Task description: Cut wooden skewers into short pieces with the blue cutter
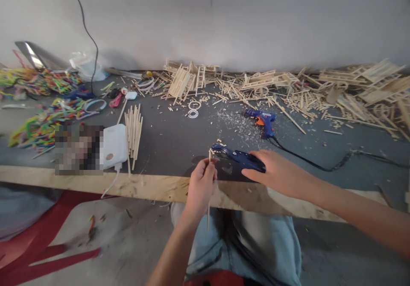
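Observation:
My left hand is closed around a thin wooden stick, held upright at the table's front edge. The stick's lower end hangs below the edge. In my right hand is a blue hand cutter, its curved head pointing left. The head lies close to the top of the stick; whether the two touch, I cannot tell. Small cut wood pieces lie just behind the cutter's head.
A blue glue gun rests behind my right hand, its black cord running right. Left are a bundle of wooden sticks, a white power bank and colourful pipe cleaners. Wooden stick models and scraps line the wall.

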Available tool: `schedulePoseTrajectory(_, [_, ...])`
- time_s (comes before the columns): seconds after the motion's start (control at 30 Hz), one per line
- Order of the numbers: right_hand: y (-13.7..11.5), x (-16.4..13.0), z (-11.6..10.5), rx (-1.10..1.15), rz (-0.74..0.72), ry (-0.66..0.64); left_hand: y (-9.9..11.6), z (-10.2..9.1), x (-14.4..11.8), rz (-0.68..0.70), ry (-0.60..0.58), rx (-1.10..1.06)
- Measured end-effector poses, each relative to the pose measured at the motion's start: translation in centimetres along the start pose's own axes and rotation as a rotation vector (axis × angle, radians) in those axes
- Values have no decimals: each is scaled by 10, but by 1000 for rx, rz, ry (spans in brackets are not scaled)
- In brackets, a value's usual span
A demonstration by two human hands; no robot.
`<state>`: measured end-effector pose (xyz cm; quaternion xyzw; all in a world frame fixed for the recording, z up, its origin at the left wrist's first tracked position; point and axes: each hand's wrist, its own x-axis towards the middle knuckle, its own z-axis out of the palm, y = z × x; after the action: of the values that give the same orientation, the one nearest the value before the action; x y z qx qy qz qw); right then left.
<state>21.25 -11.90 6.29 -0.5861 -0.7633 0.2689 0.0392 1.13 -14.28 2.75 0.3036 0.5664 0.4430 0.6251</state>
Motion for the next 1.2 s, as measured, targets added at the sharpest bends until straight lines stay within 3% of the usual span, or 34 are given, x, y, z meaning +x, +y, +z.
schedulePoseTrajectory(0.1, [-3,0,-11,218,60,-114,5,3,0,-4,2,-71])
schedulePoseTrajectory(0.2, [-5,1,-20,333,86,-172,5,-2,5,18,19,1])
schedulePoseTrajectory(0.33, [-4,2,-23,310,128,-174,4,-17,13,193,76,510])
schedulePoseTrajectory(0.43, [0,1,-21,283,160,-176,9,-22,16,291,51,925])
schedulePoseTrajectory(0.67, [3,-3,-23,239,178,-132,21,-11,16,304,-37,1406])
schedulePoseTrajectory(0.77, [-1,-6,-27,235,180,-114,22,-10,18,311,-50,1458])
schedulePoseTrajectory(0.9, [1,-10,-30,230,171,-104,36,-21,33,345,-4,1369])
schedulePoseTrajectory(1.07, [19,-7,-23,194,132,-48,85,-51,75,435,293,1202])
schedulePoseTrajectory(1.2, [27,-4,-20,185,141,-34,114,-72,104,518,405,1218])
